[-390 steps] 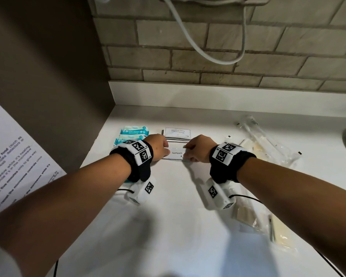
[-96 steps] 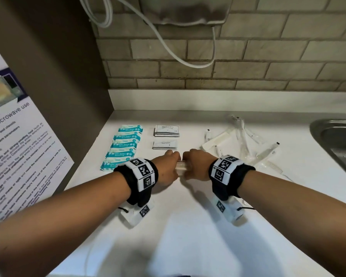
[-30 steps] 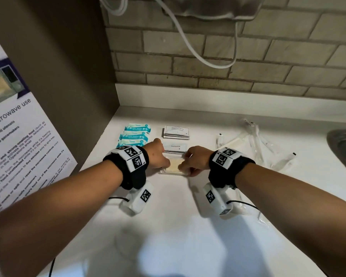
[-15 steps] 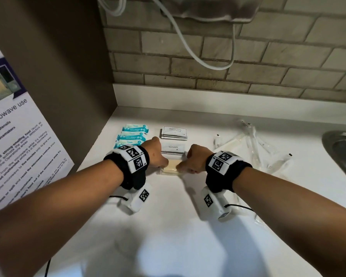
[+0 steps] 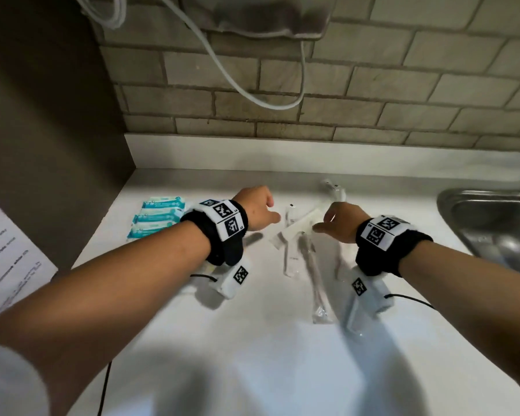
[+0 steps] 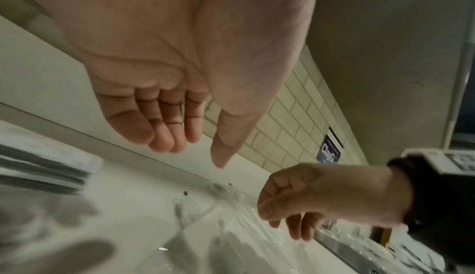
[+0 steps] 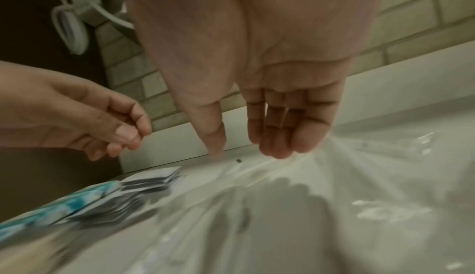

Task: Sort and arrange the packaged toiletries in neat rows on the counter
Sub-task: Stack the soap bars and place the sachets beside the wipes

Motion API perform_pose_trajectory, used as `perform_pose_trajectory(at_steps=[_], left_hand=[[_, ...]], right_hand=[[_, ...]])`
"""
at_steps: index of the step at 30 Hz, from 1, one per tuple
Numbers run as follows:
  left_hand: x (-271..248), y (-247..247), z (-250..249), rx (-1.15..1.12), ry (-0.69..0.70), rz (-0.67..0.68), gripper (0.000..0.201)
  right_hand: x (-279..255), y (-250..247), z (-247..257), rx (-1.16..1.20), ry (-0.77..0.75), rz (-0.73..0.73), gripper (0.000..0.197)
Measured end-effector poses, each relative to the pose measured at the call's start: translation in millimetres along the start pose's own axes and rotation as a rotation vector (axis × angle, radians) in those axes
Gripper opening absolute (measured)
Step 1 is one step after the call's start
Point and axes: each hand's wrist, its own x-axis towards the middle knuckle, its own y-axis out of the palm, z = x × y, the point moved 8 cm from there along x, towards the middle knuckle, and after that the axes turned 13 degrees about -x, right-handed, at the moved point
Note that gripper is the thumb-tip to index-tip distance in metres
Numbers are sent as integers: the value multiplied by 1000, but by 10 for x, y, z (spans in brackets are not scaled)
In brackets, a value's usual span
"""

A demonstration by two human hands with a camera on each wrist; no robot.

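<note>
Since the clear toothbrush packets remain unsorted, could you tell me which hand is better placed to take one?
The right hand, probably: it hovers empty directly over the clear packets, while the left hand sits beside them.

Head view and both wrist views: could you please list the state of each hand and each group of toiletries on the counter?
Left hand: empty, fingers loosely curled, above the counter.
Right hand: empty, fingers relaxed, over the clear packets.
Teal packets: lying flat in a neat column at the left.
Clear toothbrush packets: unsorted, overlapping at angles.
Sink: nothing visible in it.
</note>
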Motion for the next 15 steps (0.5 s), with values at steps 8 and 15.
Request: perform_pose_trajectory(at_steps=[8, 15], left_hand=[[436, 846, -316, 312, -8, 148, 47], [602, 902, -310, 333, -126, 150, 50]], right_hand=[[401, 24, -757, -42, 152, 20, 62], [673, 180, -797, -6, 106, 36, 52]])
